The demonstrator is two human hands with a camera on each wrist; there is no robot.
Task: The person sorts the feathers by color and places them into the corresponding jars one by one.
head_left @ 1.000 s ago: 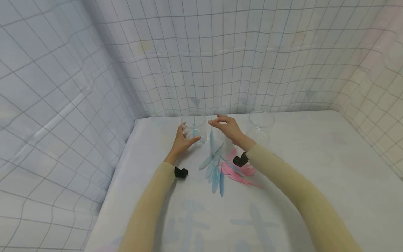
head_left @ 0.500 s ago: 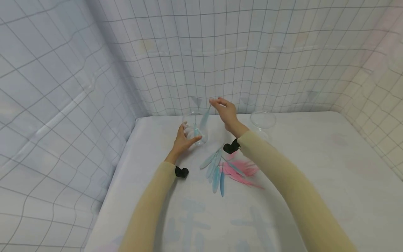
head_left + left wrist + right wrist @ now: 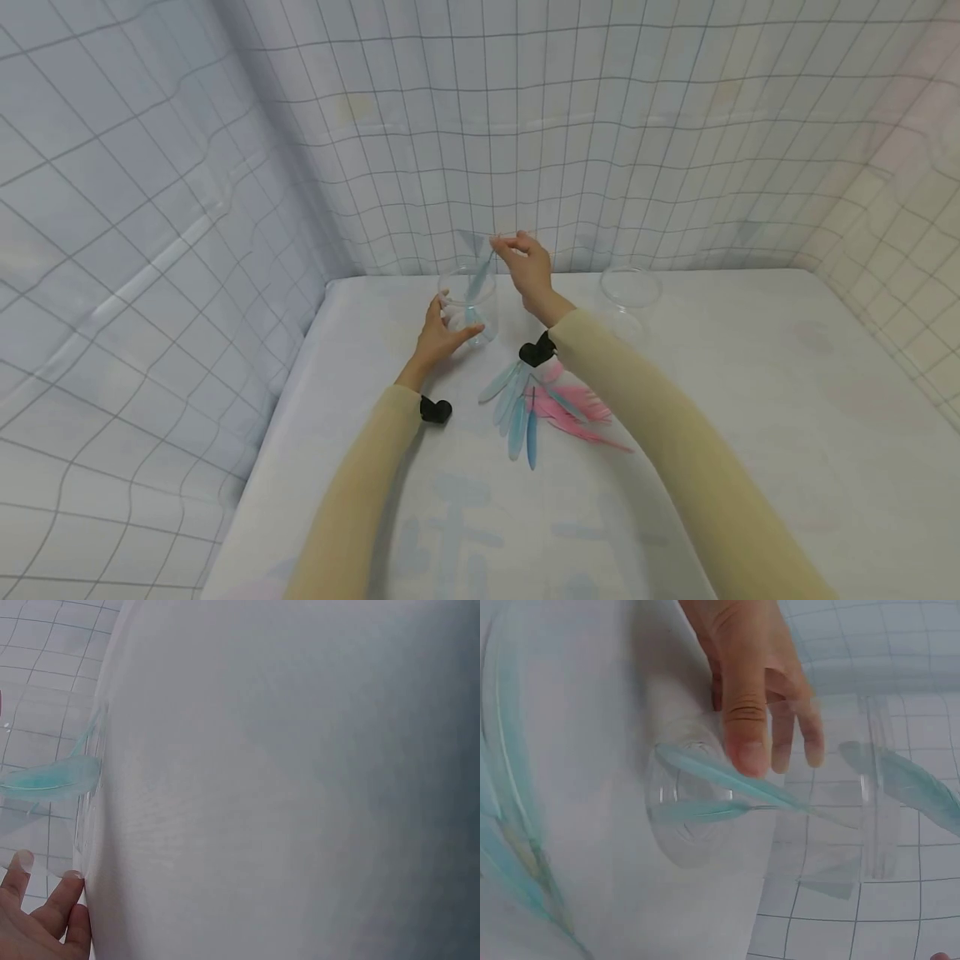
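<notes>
My left hand holds a clear plastic jar upright on the table, fingers round the far side and thumb across the front. Inside lie two light blue feathers, plain in the right wrist view. With thumb and fingertips my right hand pinches another light blue feather by its quill. That feather hangs at a slant over the jar, its lower part reaching in past the rim. The right wrist view catches the feather at the jar's mouth.
Several blue feathers lie fanned out on the white table, beside a heap of pink feathers partly hidden under my right arm. A second clear jar stands to the right at the back. Gridded cloth walls the table.
My right hand has lifted the light blue feather from beside the jar, raised it and carried it left, so its lower end is inside the rim. My left hand stays on the jar.
</notes>
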